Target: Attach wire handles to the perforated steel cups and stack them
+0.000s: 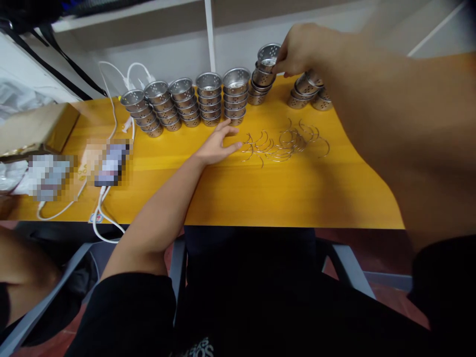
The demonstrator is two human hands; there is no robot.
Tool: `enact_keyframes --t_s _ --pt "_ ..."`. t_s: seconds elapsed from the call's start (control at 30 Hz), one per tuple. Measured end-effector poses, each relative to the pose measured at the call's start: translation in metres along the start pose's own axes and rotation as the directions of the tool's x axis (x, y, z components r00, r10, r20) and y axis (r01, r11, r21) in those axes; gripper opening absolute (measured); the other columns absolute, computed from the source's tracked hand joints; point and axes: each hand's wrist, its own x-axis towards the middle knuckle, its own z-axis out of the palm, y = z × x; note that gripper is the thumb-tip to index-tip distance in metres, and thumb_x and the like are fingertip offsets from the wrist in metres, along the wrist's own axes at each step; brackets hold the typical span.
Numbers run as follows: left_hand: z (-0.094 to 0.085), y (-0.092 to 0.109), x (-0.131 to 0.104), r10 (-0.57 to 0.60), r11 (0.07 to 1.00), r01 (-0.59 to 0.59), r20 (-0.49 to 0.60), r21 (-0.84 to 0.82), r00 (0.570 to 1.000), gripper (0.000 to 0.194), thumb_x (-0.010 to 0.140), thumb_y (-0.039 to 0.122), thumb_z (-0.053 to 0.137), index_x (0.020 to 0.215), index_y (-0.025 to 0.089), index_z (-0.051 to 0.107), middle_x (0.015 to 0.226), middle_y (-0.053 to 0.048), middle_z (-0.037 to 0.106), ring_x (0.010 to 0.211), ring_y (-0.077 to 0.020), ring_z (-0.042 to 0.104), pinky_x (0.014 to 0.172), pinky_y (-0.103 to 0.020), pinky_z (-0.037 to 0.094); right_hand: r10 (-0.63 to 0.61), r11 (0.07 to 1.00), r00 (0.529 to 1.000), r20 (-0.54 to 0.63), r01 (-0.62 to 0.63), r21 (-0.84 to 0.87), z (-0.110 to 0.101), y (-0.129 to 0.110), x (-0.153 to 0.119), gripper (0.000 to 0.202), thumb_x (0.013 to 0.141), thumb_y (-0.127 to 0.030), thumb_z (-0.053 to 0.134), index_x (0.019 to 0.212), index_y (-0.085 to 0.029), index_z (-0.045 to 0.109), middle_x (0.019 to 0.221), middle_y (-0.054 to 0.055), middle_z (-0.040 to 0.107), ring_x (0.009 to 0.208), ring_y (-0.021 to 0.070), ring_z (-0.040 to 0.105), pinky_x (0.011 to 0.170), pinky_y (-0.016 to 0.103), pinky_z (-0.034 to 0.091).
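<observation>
My right hand (299, 52) pinches the rim of the top perforated metal cup (268, 58), which sits on a slightly crooked stack. Low over the table, my left hand (219, 145) has its fingers apart and holds nothing. Its fingertips come close to the base of another cup stack (236, 96). More upright stacks of these cups (182, 101) run in a row to the left. Right of my left hand lies a loose scatter of thin curved wire pieces (293, 141). Behind my right forearm, a few tilted cups (305, 89) are partly hidden.
The yellow wooden table (297, 198) backs onto a white shelf panel (245, 47). At left are a phone (112, 164) on a white cable, a second blurred-out device (52, 176) and a cardboard box (40, 129). Another person's arm (26, 272) shows at the lower left.
</observation>
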Motion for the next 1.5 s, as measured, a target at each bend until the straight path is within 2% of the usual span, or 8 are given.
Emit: enact_keyframes --t_s 0.13,0.27,0.4,0.5,0.63,0.83,1.27,1.5 --pt "0.0 -0.005 0.001 0.013 1.0 -0.013 0.001 -0.008 1.0 0.077 0.106 0.067 0.093 0.168 0.022 0.079 0.213 -0.023 0.044 0.202 -0.0442 0.044 0.169 -0.063 0.039 0.037 0.968 0.997 0.068 -0.019 -0.251 0.007 -0.006 -0.019 0.032 0.117 -0.006 0.102 0.141 0.013 0.092 0.149 0.039 0.087 0.163 0.0472 0.083 0.137 0.063 0.059" --pt "0.001 -0.008 0.004 0.036 0.999 -0.036 -0.002 -0.018 0.999 0.082 0.102 0.075 0.094 0.164 0.023 0.08 0.211 -0.024 0.046 0.199 -0.0472 0.049 0.168 -0.07 0.04 -0.002 0.973 0.999 -0.033 -0.005 -0.23 0.005 -0.003 -0.036 0.035 0.129 -0.02 0.094 0.157 0.002 0.093 0.156 0.033 0.088 0.159 0.0368 0.085 0.13 0.049 0.059" --pt "0.002 -0.006 0.004 0.095 0.994 -0.096 -0.024 -0.052 0.995 0.084 0.102 0.082 0.086 0.159 0.02 0.082 0.201 -0.028 0.059 0.189 -0.0463 0.062 0.163 -0.07 0.048 -0.094 0.991 0.979 -0.179 0.073 -0.116 0.003 0.006 -0.059 0.028 0.128 -0.02 0.095 0.153 -0.008 0.1 0.141 0.024 0.096 0.128 0.0318 0.089 0.111 0.044 0.058" --pt "0.004 0.0 0.002 0.134 0.985 -0.139 -0.052 -0.102 0.99 0.078 0.103 0.08 0.082 0.156 0.023 0.081 0.195 -0.025 0.067 0.184 -0.0428 0.068 0.161 -0.067 0.053 -0.081 0.996 0.966 -0.246 0.087 0.014 0.007 0.014 -0.088 0.017 0.125 -0.019 0.098 0.136 -0.008 0.105 0.11 0.014 0.093 0.089 0.0209 0.067 0.086 0.039 0.045" --pt "0.009 0.011 -0.001 0.105 0.984 -0.112 -0.056 -0.138 0.993 0.092 0.101 0.08 0.086 0.175 0.029 0.066 0.197 -0.019 0.065 0.181 -0.0443 0.07 0.158 -0.068 0.054 -0.102 0.964 0.988 -0.113 0.127 0.235 0.026 0.023 -0.141 0.018 0.124 -0.022 0.098 0.107 -0.016 0.098 0.074 -0.001 0.06 0.07 0.0189 0.041 0.077 0.041 0.037" --pt "0.021 0.022 0.0 0.155 0.969 -0.149 0.014 -0.198 0.988 0.142 0.089 0.102 0.1 0.199 0.035 0.038 0.209 -0.021 0.047 0.186 -0.0531 0.062 0.155 -0.073 0.055 -0.233 0.922 0.97 0.065 0.199 0.332 0.067 0.021 -0.197 0.047 0.123 -0.067 0.089 0.098 -0.028 0.083 0.072 0.002 0.061 0.07 0.0269 0.054 0.078 0.046 0.048" --pt "0.012 0.024 0.001 0.209 0.972 -0.211 -0.027 -0.102 0.977 0.115 0.094 0.099 0.09 0.18 0.029 0.063 0.19 -0.019 0.065 0.182 -0.0484 0.063 0.156 -0.063 0.055 -0.473 0.839 0.849 0.234 0.354 0.413 0.07 0.029 -0.19 0.045 0.118 -0.064 0.084 0.093 -0.028 0.073 0.087 0.004 0.068 0.076 0.0261 0.06 0.079 0.046 0.05" --pt "0.006 0.019 0.004 0.207 0.976 -0.21 -0.061 -0.057 0.976 0.125 0.089 0.109 0.09 0.182 0.029 0.064 0.191 -0.02 0.065 0.185 -0.051 0.058 0.157 -0.066 0.053 -0.444 0.815 0.891 0.095 0.358 0.456 0.086 0.05 -0.182 0.047 0.112 -0.074 0.098 0.11 -0.031 0.081 0.128 0.015 0.076 0.12 0.0434 0.075 0.114 0.065 0.067"
